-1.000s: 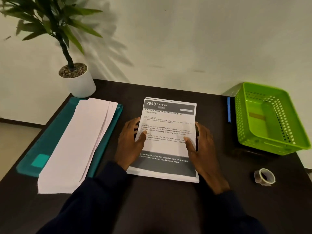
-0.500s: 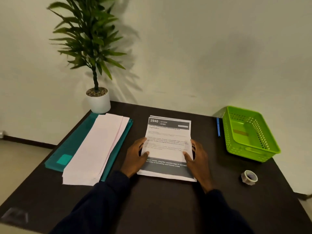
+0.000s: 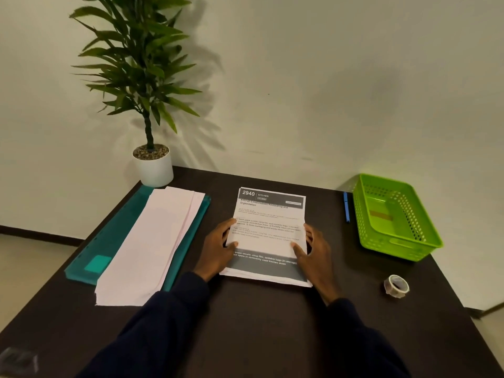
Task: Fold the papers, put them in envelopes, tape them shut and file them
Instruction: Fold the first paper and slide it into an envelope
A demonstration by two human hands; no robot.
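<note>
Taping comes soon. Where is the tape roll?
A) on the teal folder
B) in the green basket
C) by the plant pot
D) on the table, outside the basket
D: the tape roll lies on the dark table, outside the green basket.

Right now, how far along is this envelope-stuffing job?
Barely started. Done: nothing visible; the printed papers lie flat and unfolded. In hand: the left hand and right hand grip the stack's side edges. Left: folding, filling the envelopes piled on the teal folder, taping with the tape roll, filing.
</note>
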